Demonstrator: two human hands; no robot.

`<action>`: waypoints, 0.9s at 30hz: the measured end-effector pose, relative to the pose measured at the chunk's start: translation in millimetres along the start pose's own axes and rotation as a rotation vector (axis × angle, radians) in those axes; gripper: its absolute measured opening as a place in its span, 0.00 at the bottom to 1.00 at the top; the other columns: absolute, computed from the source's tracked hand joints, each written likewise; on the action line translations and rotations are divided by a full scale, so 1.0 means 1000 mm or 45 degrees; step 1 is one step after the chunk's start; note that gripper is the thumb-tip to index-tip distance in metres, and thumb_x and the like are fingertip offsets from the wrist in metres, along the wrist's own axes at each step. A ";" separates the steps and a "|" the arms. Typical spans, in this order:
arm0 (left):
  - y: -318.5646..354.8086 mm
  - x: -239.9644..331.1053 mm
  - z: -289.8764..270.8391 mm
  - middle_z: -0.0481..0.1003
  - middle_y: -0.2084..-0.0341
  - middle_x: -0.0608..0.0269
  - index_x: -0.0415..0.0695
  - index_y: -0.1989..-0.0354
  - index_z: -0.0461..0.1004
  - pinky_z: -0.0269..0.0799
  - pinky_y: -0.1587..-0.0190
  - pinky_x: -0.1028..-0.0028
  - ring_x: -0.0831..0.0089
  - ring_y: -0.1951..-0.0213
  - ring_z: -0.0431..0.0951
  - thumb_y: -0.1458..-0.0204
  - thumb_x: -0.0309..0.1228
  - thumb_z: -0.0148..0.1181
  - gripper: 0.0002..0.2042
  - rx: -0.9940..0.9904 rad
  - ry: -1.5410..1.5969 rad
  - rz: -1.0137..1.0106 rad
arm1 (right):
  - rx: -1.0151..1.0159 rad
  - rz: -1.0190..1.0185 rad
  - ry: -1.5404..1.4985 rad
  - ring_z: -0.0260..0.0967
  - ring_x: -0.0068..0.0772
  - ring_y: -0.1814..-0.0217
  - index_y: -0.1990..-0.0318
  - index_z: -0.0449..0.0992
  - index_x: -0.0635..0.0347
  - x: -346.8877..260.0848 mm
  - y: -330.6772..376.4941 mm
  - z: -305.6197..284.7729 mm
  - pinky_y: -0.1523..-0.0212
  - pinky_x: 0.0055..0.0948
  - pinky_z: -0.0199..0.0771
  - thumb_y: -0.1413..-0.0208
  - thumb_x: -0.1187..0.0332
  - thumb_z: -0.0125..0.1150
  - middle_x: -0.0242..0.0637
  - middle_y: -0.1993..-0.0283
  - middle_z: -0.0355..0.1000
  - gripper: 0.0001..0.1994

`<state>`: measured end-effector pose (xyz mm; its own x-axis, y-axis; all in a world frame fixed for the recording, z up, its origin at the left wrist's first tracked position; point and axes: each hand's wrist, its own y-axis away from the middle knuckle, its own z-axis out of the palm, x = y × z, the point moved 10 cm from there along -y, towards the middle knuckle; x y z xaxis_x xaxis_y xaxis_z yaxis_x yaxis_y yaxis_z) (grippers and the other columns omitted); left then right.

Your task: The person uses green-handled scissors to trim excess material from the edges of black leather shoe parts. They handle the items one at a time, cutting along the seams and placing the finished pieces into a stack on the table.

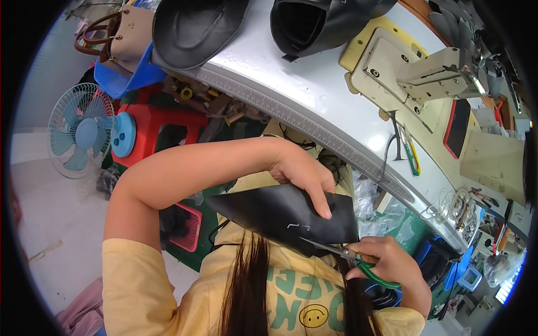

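Workbench (314, 95), pale grey w/ a ruler strip along its near edge, curves across the upper view. On it: two black moulded pieces (196, 28), a cream sewing machine (426, 70) at right, green-handled snips (412, 157) lying loose. Left hand (305, 176) is clamped on a black leather piece (280, 215), fingers over its top edge, held just above the lap, below the bench edge. Right hand (386, 266) is closed round green-handled scissors (358, 260); blades touch the piece's lower edge. Room: pale floor at left, blue fan (78, 129), red stool (159, 131), brown-trimmed handbag (117, 36), clutter of boxes at far right.
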<state>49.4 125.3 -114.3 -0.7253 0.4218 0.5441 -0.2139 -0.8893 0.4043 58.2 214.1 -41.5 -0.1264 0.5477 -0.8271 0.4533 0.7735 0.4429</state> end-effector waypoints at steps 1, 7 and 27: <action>-0.003 0.006 0.006 0.76 0.68 0.63 0.33 0.59 0.70 0.71 0.63 0.79 0.79 0.68 0.75 0.52 0.29 0.59 0.14 -0.031 -0.095 0.011 | -0.021 0.003 0.023 0.63 0.35 0.82 0.65 0.74 0.59 -0.003 -0.001 0.000 0.81 0.28 0.62 0.65 0.59 0.72 0.34 0.81 0.63 0.20; 0.008 0.025 0.016 0.74 0.75 0.65 0.31 0.67 0.71 0.68 0.69 0.78 0.82 0.73 0.70 0.50 0.32 0.58 0.13 0.049 -0.485 0.240 | -0.009 -0.008 0.072 0.65 0.36 0.82 0.64 0.75 0.57 -0.003 0.009 0.003 0.81 0.28 0.63 0.64 0.58 0.71 0.35 0.81 0.65 0.20; 0.129 0.073 0.013 0.71 0.63 0.53 0.36 0.55 0.67 0.71 0.60 0.70 0.65 0.61 0.74 0.60 0.23 0.62 0.20 1.007 0.257 1.719 | 1.118 -0.356 0.189 0.62 0.39 0.74 0.51 0.70 0.61 -0.035 -0.002 -0.067 0.74 0.32 0.63 0.70 0.57 0.72 0.38 0.72 0.63 0.34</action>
<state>-23.1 43.9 -13.0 -0.1762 -0.6608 0.7296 0.9720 -0.2338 0.0229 2.4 215.5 9.7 -0.4157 0.4601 -0.7845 0.8864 0.3981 -0.2362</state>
